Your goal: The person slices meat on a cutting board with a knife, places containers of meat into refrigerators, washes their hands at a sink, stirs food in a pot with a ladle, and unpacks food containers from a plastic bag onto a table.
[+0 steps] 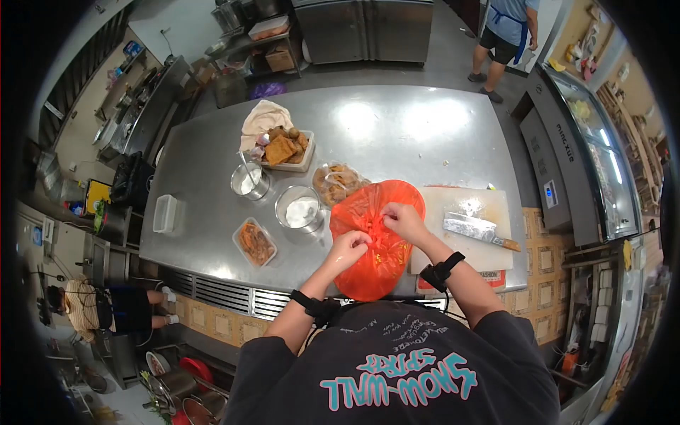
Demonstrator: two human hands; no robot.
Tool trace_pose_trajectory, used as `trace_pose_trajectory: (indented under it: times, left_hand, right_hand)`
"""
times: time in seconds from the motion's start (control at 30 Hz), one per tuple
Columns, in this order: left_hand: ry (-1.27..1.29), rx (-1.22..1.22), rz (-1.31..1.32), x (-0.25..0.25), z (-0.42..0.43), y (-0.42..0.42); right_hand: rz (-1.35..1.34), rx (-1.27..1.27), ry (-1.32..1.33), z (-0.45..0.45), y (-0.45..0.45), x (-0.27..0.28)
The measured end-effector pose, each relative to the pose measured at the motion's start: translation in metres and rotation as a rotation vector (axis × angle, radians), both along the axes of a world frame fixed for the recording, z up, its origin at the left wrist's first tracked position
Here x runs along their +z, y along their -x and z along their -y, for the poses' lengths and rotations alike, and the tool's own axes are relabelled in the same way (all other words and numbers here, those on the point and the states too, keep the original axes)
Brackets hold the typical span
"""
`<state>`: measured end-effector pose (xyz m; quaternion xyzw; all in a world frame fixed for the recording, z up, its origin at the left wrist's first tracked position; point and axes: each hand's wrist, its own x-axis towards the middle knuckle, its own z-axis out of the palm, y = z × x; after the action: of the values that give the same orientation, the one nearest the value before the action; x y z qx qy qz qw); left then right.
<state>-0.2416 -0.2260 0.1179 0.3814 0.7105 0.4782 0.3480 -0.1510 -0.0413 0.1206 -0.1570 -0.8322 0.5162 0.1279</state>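
Note:
An orange-red plastic bag lies at the table's near edge, bunched in its middle. My left hand pinches the gathered plastic from the left. From the right, my right hand grips the bag too, its fingers curled at the bunched part. What the bag holds is hard to make out through the plastic. Just beyond it sits a clear bag of brown food pieces. To the right, a cleaver with a wooden handle rests on a white cutting board.
On the steel table stand two metal pots of white powder, a tub of fried food, a small box of orange-brown food and a white container. A glass display fridge is at right. Two other people stand farther off.

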Motion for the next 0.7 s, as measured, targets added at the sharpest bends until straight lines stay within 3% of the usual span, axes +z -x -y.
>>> trace_pose_trajectory:
  times: [0.13, 0.23, 0.37, 0.43, 0.47, 0.57, 0.63, 0.67, 0.7]
  left_hand:
    - [-0.13, -0.225, -0.413, 0.02, 0.008, -0.003]
    - [-0.198, -0.304, 0.062, 0.028, 0.013, 0.002]
    - [-0.209, -0.535, -0.094, 0.038, 0.026, 0.014]
    - [-0.197, -0.566, -0.061, 0.031, 0.031, 0.028]
    - [-0.215, -0.44, -0.049, 0.028, 0.032, 0.035]
    - [-0.162, -0.118, -0.036, 0.028, 0.026, 0.046]
    - [-0.004, 0.033, -0.082, 0.03, 0.011, 0.042]
    - [-0.182, -0.103, -0.485, 0.026, 0.003, 0.041]
    - [-0.167, -0.142, -0.642, 0.022, -0.001, 0.039]
  right_hand:
    - [-0.01, -0.013, -0.039, -0.004, 0.002, 0.01]
    - [-0.075, -0.024, -0.176, -0.003, 0.002, 0.01]
    - [-0.217, -0.007, -0.737, 0.001, 0.003, 0.02]
    - [-0.262, -0.184, -0.709, -0.007, 0.002, 0.026]
    - [-0.286, -0.27, -0.696, -0.012, 0.002, 0.03]
    - [0.351, -0.005, -0.355, -0.021, -0.01, 0.039]
    - [0.38, 0.144, -0.415, -0.003, -0.017, 0.035]
    - [0.389, 0.222, -0.448, 0.008, -0.019, 0.032]
    - [0.371, 0.236, -0.479, 0.018, -0.019, 0.027]
